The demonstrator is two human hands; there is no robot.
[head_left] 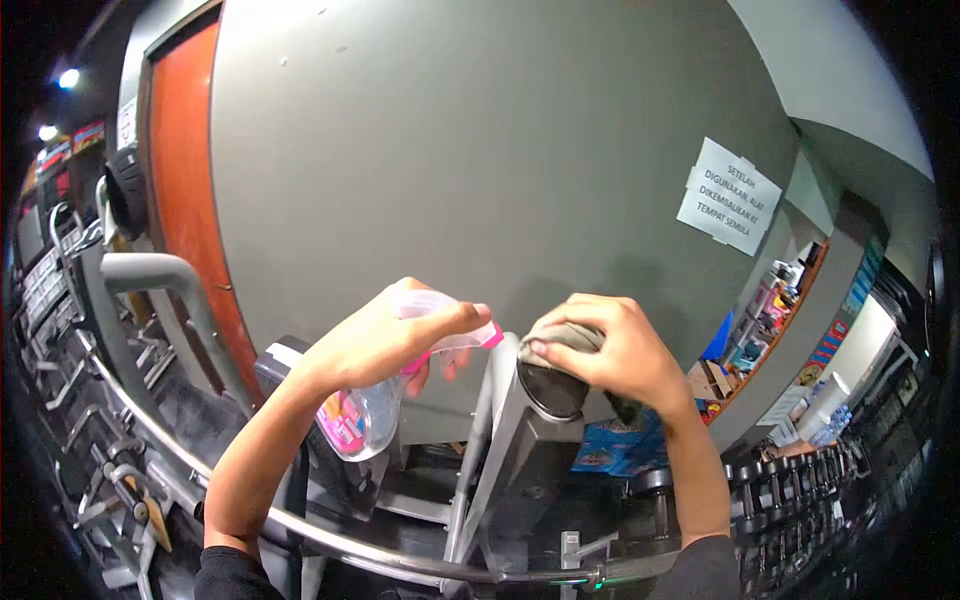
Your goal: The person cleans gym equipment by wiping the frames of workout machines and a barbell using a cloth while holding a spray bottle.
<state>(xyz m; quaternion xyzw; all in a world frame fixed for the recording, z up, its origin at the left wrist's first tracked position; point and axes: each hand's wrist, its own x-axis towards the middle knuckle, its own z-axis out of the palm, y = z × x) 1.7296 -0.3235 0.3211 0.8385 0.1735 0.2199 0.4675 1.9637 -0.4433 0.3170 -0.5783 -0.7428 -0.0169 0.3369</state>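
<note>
My left hand [400,330] is wrapped round the neck of a clear spray bottle [375,425] with a pink label and pink nozzle. The nozzle points right, toward the top of a grey machine post. My right hand [610,345] grips a greyish cloth [575,338], pressed on the rim of the round black cap [553,388] at the post's top. Part of the cloth is hidden under the fingers.
A curved metal rail [360,555] crosses below my hands. Dumbbells [780,500] line a rack at the lower right. A grey wall with a paper sign [730,197] stands ahead, an orange door [185,160] at the left, and shelves [770,320] at the right.
</note>
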